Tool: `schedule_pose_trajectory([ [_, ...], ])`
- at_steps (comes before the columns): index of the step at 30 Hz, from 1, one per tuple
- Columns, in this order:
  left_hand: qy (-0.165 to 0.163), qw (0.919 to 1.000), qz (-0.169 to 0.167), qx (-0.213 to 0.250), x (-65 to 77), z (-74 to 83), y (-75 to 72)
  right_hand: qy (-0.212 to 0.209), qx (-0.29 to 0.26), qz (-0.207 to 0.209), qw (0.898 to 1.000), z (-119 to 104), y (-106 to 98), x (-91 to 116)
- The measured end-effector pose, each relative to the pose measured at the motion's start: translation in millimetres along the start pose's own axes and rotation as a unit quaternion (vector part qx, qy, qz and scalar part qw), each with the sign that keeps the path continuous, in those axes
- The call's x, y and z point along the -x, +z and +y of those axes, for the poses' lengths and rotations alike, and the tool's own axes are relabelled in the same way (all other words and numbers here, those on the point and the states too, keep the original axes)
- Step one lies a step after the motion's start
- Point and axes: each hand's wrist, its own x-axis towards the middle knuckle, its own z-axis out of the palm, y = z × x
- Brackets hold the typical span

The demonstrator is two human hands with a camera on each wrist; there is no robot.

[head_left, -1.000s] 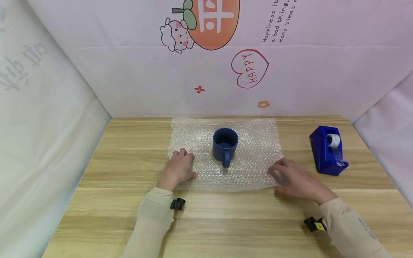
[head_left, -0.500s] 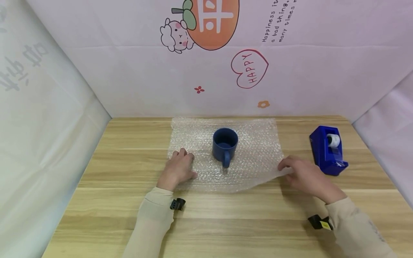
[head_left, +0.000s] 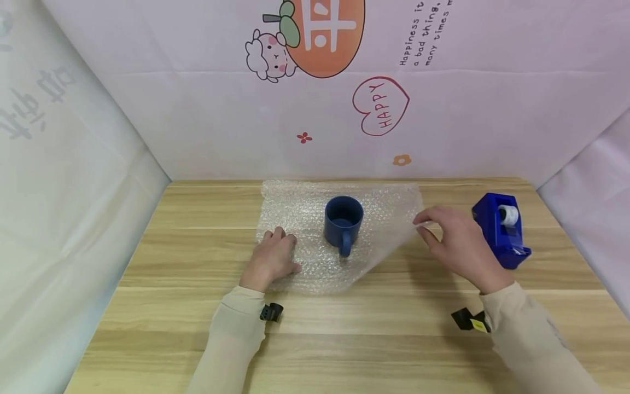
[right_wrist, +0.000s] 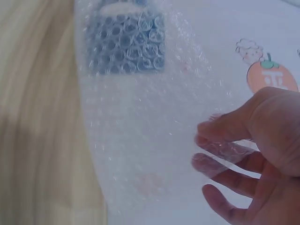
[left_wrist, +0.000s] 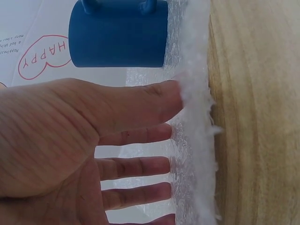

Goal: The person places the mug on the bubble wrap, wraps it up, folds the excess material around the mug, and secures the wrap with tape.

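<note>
A blue mug (head_left: 343,221) stands upright on a sheet of bubble wrap (head_left: 305,205), its handle toward the front. My left hand (head_left: 272,258) rests on the sheet's left part, fingertips and thumb pressing down on it; the left wrist view shows those fingers (left_wrist: 136,168) straight. At the right, my right hand (head_left: 458,243) pinches the sheet's near right corner between thumb and fingers and holds it raised off the table. Through the lifted bubble wrap (right_wrist: 140,117), the mug (right_wrist: 126,44) shows in the right wrist view.
A blue tape dispenser (head_left: 501,230) with a white roll stands at the right, just beyond my right hand. The wooden table (head_left: 315,345) ends at a printed white cloth wall (head_left: 216,126) behind. More cloth hangs at both sides.
My right hand first moved right along the sheet, then up and away with its corner pinched, lifting the near right side. My left hand and the mug have stayed in place.
</note>
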Motion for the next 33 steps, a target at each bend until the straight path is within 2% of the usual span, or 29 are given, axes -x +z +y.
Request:
schedule_pose_trajectory([
  [6,0.0,1.0,0.001,0.0,-0.6,-1.0,1.8,-0.031,-0.021,0.048,0.998,-17.0,3.9,-23.3],
  [17,0.001,1.0,0.001,-0.001,-2.6,-3.1,3.5,-0.099,-0.044,0.107,0.988,-39.0,18.8,-61.7],
  [24,0.001,1.0,-0.002,-0.005,-1.7,-3.9,3.0,-0.118,-0.064,0.099,0.986,-51.4,35.7,-88.8],
  [33,0.003,0.9999,0.005,-0.016,-1.8,-3.5,3.9,-0.1,-0.065,0.053,0.991,-59.1,59.4,-111.2],
])
